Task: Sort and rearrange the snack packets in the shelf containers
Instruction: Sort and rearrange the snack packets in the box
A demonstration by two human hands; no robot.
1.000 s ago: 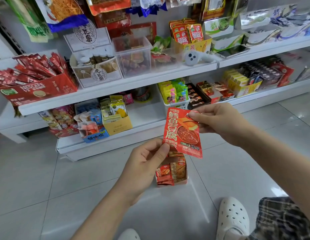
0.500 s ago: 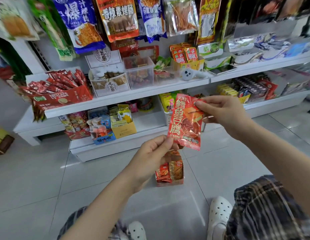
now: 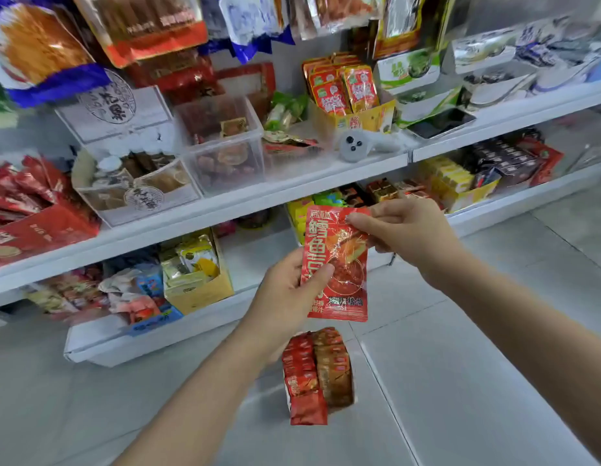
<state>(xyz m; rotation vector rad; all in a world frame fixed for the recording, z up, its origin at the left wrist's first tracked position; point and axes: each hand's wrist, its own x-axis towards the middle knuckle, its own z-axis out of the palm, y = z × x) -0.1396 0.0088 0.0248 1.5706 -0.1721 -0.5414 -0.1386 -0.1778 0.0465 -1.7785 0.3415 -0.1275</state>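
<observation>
A: What am I holding?

B: A flat, glossy red packet (image 3: 336, 264), crinkled foil, upright in front of the shelves (image 3: 225, 200). My right hand (image 3: 403, 230) pinches its top corner; my left hand (image 3: 289, 294) grips the left edge, thumb across the front.

A: Any writing?

B: Large pale Chinese characters down the left side, and a round red food picture. The small print is blurred.

A: Below it?

B: An open box (image 3: 317, 375) on the tiled floor (image 3: 460, 381), packed with red and brown packets standing on edge. On the middle shelf, a clear plastic bin (image 3: 221, 146).
</observation>
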